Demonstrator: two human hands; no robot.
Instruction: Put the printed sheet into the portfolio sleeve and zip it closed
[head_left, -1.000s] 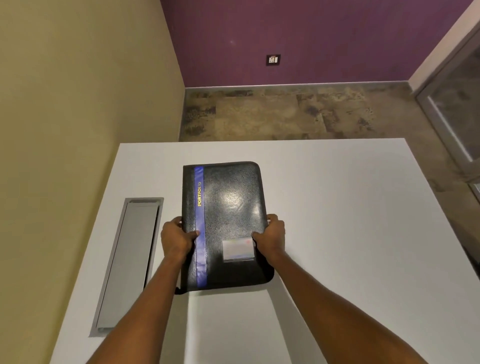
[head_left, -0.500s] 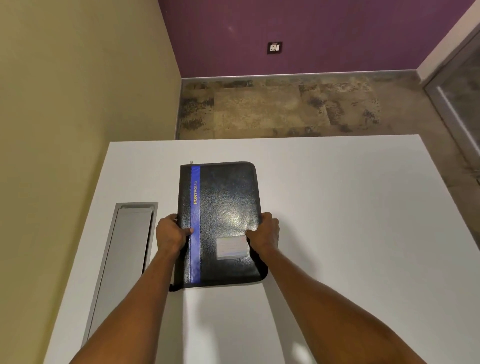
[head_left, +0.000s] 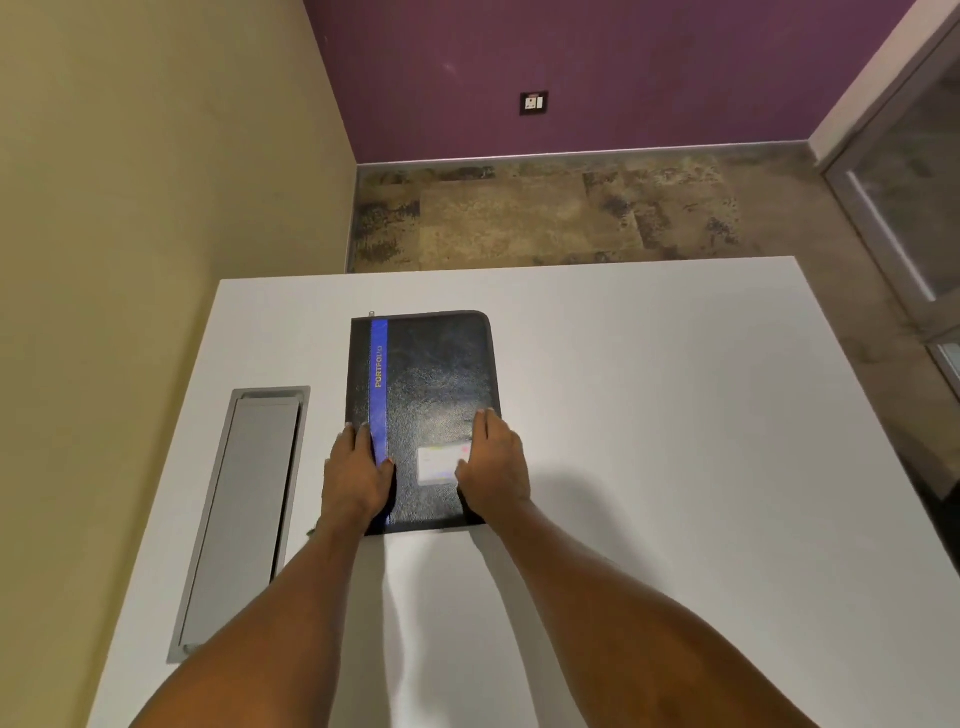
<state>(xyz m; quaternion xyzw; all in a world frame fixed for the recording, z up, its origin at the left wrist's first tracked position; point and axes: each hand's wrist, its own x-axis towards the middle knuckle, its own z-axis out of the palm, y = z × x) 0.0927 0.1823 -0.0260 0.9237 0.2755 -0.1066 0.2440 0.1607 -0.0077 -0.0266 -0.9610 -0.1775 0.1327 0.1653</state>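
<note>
A black zip portfolio (head_left: 434, 379) with a blue stripe and yellow lettering lies flat and closed on the white table (head_left: 675, 415). A small zip pull (head_left: 371, 314) shows at its far left corner, and a clear card pocket (head_left: 436, 465) sits on its cover. My left hand (head_left: 356, 475) rests flat on the near left edge, thumb on the stripe. My right hand (head_left: 493, 462) rests flat on the near right edge, thumb on the card pocket. No printed sheet is in sight.
A long grey cable hatch (head_left: 244, 514) is set into the table to the left of the portfolio. A beige wall (head_left: 130, 208) runs close along the left side. Beyond the table's far edge are patterned floor (head_left: 545, 218) and a purple wall.
The portfolio went from tilted up in both hands to lying flat on the table. My hands shifted from gripping its side edges to lying flat on its cover.
</note>
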